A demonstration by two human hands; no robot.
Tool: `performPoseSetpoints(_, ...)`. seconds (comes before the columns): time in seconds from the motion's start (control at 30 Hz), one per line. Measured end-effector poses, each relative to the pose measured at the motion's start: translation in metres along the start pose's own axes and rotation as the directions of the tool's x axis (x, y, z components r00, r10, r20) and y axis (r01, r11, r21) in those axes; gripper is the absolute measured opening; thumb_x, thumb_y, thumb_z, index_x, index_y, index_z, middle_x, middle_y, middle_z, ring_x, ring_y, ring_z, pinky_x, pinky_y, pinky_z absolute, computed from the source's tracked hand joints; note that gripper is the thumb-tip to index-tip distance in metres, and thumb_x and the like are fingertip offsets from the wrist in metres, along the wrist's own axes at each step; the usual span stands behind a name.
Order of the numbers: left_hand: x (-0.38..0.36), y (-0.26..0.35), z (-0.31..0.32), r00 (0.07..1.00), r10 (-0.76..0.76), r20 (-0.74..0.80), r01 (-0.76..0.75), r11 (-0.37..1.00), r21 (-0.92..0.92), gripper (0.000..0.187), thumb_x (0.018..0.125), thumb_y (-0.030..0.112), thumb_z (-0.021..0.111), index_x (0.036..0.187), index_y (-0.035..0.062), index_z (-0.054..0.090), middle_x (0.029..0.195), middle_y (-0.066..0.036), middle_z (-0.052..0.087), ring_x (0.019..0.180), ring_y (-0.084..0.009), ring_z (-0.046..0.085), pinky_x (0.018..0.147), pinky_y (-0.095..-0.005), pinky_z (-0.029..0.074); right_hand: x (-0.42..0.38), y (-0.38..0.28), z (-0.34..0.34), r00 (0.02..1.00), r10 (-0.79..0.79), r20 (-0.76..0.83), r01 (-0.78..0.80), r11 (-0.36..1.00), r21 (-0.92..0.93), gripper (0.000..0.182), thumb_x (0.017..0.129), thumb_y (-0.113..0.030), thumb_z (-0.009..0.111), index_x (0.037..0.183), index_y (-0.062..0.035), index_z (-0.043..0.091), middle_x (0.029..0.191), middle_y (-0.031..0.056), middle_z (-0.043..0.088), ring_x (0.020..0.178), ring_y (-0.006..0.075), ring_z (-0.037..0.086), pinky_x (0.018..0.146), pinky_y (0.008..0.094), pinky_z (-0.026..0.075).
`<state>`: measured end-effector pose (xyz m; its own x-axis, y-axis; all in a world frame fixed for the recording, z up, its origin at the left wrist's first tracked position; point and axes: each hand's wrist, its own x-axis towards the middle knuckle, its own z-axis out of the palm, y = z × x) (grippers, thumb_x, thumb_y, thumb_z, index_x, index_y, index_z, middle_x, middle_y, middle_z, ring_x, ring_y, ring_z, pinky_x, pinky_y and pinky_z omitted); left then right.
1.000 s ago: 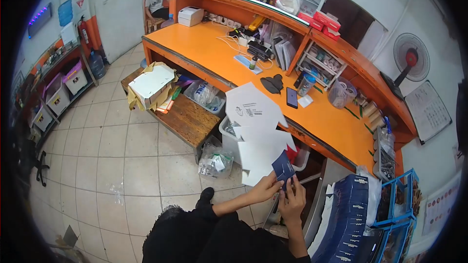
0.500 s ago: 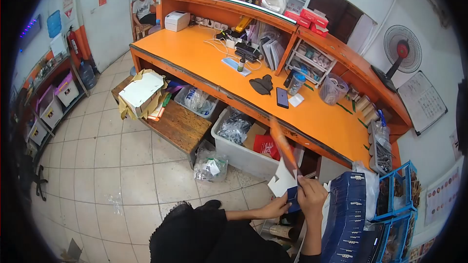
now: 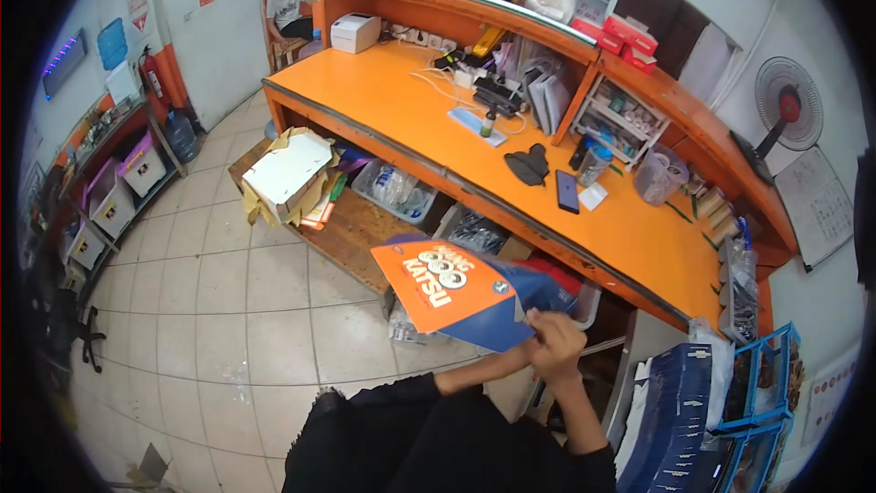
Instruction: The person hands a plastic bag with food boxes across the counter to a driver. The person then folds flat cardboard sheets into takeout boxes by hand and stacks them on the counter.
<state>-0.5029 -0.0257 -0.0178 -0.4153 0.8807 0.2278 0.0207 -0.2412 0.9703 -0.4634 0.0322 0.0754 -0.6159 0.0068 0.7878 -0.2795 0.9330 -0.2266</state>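
Note:
An orange and blue printed cardboard box point(image 3: 440, 285), lying flat like a food box blank, is held up in front of me. White lettering on its orange face includes the word KATSU. My right hand point(image 3: 555, 344) is closed on its right corner, thumb and fingers pinching the blue part. At the lower blue edge is my left hand point(image 3: 518, 358), closed against the cardboard, with its fingers mostly hidden behind the board and my right hand. A long stack of dark blue flat boxes point(image 3: 671, 411) stands to the right of my right arm.
An orange counter point(image 3: 411, 110) runs across the view, bearing a phone point(image 3: 567, 192), a printer point(image 3: 355, 33) and a clear tub point(image 3: 655, 175). A wooden bench point(image 3: 342, 246) carries a paper-wrapped stack point(image 3: 287, 173). Blue baskets point(image 3: 766, 374) stand at right. A person point(image 3: 287, 14) sits far back.
The cardboard box has swung left and turned from nearly edge-on to show its printed face. Both hands have moved slightly up with it. The view has shifted a little.

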Motion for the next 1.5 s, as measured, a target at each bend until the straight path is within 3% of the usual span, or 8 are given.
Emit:
performPoseSetpoints(0.4,0.038,0.002,-0.066,0.909,0.414,0.039,-0.412,0.881,0.233,0.032,0.093,0.025,0.029,0.113,0.0009,0.033,0.104,-0.011,0.047,0.095,-0.0171,0.050,0.082,-0.0267,0.044,0.055,0.038,-0.004,0.985,-0.118,0.127,0.138,0.977,-0.161,0.023,0.055,-0.006,0.069,0.076,-0.0032,0.059,0.086,0.0128,0.057,0.074,0.0291,0.056,0.064,0.0345,0.046)
performPoseSetpoints(0.5,0.048,0.034,-0.090,0.756,0.611,0.235,-0.506,0.317,0.802,0.033,0.090,0.031,0.041,0.105,0.0021,0.042,0.098,-0.010,0.049,0.089,-0.0169,0.050,0.082,-0.0263,0.043,0.060,0.030,-0.031,0.909,0.270,0.318,-0.255,0.963,-0.087,0.045,0.053,-0.013,0.075,0.095,-0.0107,0.058,0.121,0.0205,0.044,0.102,0.0365,0.051,0.082,0.0378,0.043)
performPoseSetpoints(0.6,0.058,0.095,-0.095,0.921,-0.038,0.387,-0.114,0.924,0.364,0.037,0.083,0.035,0.053,0.101,0.0035,0.046,0.091,-0.010,0.050,0.086,-0.0184,0.050,0.083,-0.0272,0.042,0.056,0.012,-0.049,0.757,0.550,0.351,-0.545,0.829,-0.125,0.049,0.056,-0.010,0.071,0.101,-0.0083,0.054,0.115,0.0203,0.048,0.104,0.0366,0.049,0.086,0.0375,0.040)
performPoseSetpoints(0.7,0.077,0.072,-0.078,0.854,0.106,0.509,-0.177,0.980,0.092,0.052,0.077,0.034,0.062,0.115,0.0044,0.041,0.107,-0.016,0.049,0.099,-0.0253,0.049,0.088,-0.0322,0.038,0.028,0.020,-0.071,0.779,0.565,0.271,-0.513,0.824,-0.242,0.049,0.059,-0.006,0.066,0.106,-0.0049,0.050,0.110,0.0174,0.052,0.100,0.0316,0.052,0.085,0.0338,0.040)
performPoseSetpoints(1.07,0.020,-0.021,-0.048,0.404,0.535,0.742,-0.913,0.193,0.359,0.074,0.063,0.014,0.061,0.130,0.0109,0.030,0.130,-0.015,0.033,0.119,-0.0310,0.035,0.096,-0.0371,0.035,-0.054,0.042,-0.139,0.280,0.960,0.026,-0.804,0.220,0.553,0.052,0.085,-0.041,0.044,0.125,-0.0085,0.037,0.115,0.0135,0.047,0.099,0.0223,0.049,0.083,0.0298,0.040)
performPoseSetpoints(1.2,-0.012,0.046,-0.024,0.871,0.170,0.460,-0.306,0.922,0.238,0.037,0.083,0.018,0.050,0.115,0.0013,0.043,0.106,-0.019,0.052,0.095,-0.0330,0.054,0.079,-0.0350,0.043,-0.080,0.005,-0.119,0.474,0.848,-0.237,-0.707,0.527,0.471,0.059,0.082,-0.042,0.051,0.129,-0.0107,0.032,0.125,0.0185,0.039,0.115,0.0303,0.038,0.093,0.0417,0.034)
performPoseSetpoints(1.3,-0.042,0.067,-0.009,0.978,-0.034,0.207,0.106,0.931,-0.350,0.037,0.088,0.031,0.047,0.105,-0.0007,0.046,0.088,-0.009,0.052,0.076,-0.0127,0.051,0.062,-0.0262,0.043,-0.078,-0.081,-0.063,0.865,0.502,0.001,-0.473,0.815,-0.335,0.035,0.065,-0.012,0.061,0.099,-0.0068,0.054,0.129,0.0228,0.034,0.122,0.0399,0.028,0.099,0.0492,0.022)
performPoseSetpoints(1.5,-0.092,0.060,-0.032,0.959,-0.252,0.129,0.279,0.767,-0.577,0.047,0.087,0.033,0.048,0.120,0.0018,0.037,0.109,-0.006,0.047,0.097,-0.0129,0.045,0.076,-0.0253,0.043,-0.098,-0.144,-0.019,0.885,0.430,0.176,-0.342,0.860,-0.378,0.035,0.060,-0.008,0.063,0.094,-0.0071,0.054,0.129,0.0236,0.032,0.120,0.0468,0.026,0.096,0.0530,0.026)
